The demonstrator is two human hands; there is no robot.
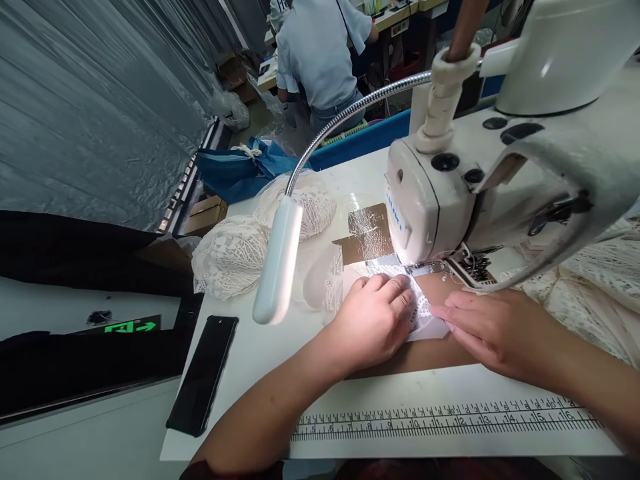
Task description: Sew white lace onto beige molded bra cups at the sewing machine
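I have the left grip (376, 321) unclenched on white lace (421, 309). The right grip (493, 327) pinches its edge — fingertips together.

– Where could I draw the left hand (376, 321) out?
– I have a strip of table (245, 360) between its forearm (293, 387) and the phone (203, 375), though the lamp (278, 267) hangs at the far end.
– And straight ahead?
– The machine head (429, 200) blocks me just beyond the left hand, and a curved bar (550, 248) dips near the right hand (493, 325); a lace heap (600, 273) crowds that side.
– Then toward me?
– I see room between the forearms, over the printed ruler (440, 423)
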